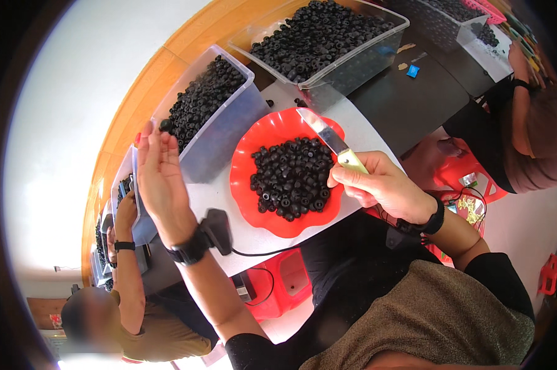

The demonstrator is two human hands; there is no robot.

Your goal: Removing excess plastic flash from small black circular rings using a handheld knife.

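Note:
My right hand [383, 185] is closed round the pale yellow handle of a small knife [335, 143]. Its blade points up and left over a red scalloped bowl [244, 197]. Inside that bowl lies a heap of small black ring-like parts [291, 179], several with holes through them. My left hand [162, 176] is raised at the near left corner of a clear plastic bin [226, 132], palm showing and fingers stretched out. Right by its fingertips is one round black part [165, 125]; whether they touch it, I cannot tell.
A larger clear bin [352, 68] of black parts stands behind the bowl on the white table [365, 129]. A blue packet [413, 71] lies on the dark table [383, 102]. Co-workers sit at both sides. Red stools [284, 280] stand below, and a cable hangs from my left wristband.

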